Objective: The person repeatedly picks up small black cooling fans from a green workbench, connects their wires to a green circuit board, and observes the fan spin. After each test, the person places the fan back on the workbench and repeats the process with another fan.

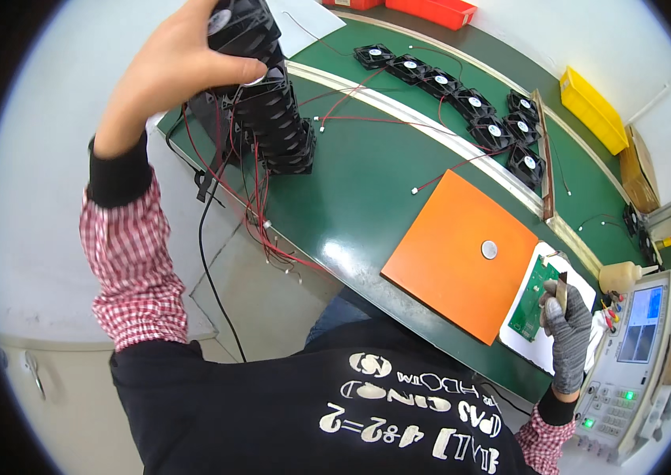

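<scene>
The left hand (173,67) closes over the top of a stack of black fans (272,111) on the green counter (367,198), seemingly steadying it; the gloved right hand (569,321) pinches a small tool beside a green circuit board (536,297), fingers curled.

This was an electronics assembly workshop. A long green surface (367,190) carried a row of black cooling fans (470,103) with red wire leads, an orange work mat (454,253) and a green circuit board (532,297). A grey test instrument (632,356) with a screen stood at its end, and yellow and red parts bins (593,107) lined the far side.
</scene>
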Available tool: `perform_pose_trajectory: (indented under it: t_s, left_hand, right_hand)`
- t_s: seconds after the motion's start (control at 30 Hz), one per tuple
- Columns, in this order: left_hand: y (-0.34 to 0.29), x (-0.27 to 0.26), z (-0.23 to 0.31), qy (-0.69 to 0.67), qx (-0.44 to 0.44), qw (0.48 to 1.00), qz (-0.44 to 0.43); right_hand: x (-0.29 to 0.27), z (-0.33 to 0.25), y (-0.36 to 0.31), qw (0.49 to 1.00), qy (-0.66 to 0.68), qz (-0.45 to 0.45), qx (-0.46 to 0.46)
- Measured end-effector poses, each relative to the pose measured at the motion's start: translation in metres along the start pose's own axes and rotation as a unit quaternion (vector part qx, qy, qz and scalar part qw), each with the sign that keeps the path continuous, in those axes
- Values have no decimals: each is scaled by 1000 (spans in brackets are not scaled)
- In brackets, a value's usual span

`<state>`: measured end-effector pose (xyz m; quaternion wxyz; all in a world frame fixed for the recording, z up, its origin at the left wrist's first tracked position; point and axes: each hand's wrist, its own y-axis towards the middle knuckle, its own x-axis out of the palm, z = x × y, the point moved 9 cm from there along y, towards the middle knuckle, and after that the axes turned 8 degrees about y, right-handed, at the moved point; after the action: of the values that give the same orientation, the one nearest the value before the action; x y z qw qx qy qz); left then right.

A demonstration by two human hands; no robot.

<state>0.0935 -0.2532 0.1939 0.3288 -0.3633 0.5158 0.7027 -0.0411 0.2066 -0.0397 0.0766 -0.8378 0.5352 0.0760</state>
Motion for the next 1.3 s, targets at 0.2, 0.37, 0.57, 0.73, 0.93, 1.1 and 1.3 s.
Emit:
perform_pose_trajectory:
  t_s: [0.2,0.37,0.57,0.73,0.93,1.1,1.3]
  left_hand:
    - [27,54,-58,53,-4,990,-128]
    - [26,72,-54,113,-19,977,-179]
    - [17,37,-38,191,90,977,-8]
    - [-2,104,157,-21,231,973,5]
    - [44,298,242,-7,315,936,-158]
    - [68,376,274,-10,404,914,-21]
    - [32,313,304,-213,441,872,-16]
  right_hand:
    - [-33,17,-17,998,3,70,-8]
    - [-41,23,-26,997,2,79,-6]
    - [-51,23,-32,996,-13,75,-42]
    - [-72,20,-32,981,-92,140,-96]
    - [-90,16,-40,918,-295,215,-152]
    - [-112,40,-46,872,-413,227,-133]
    - [-110,6,-48,897,-267,283,-210]
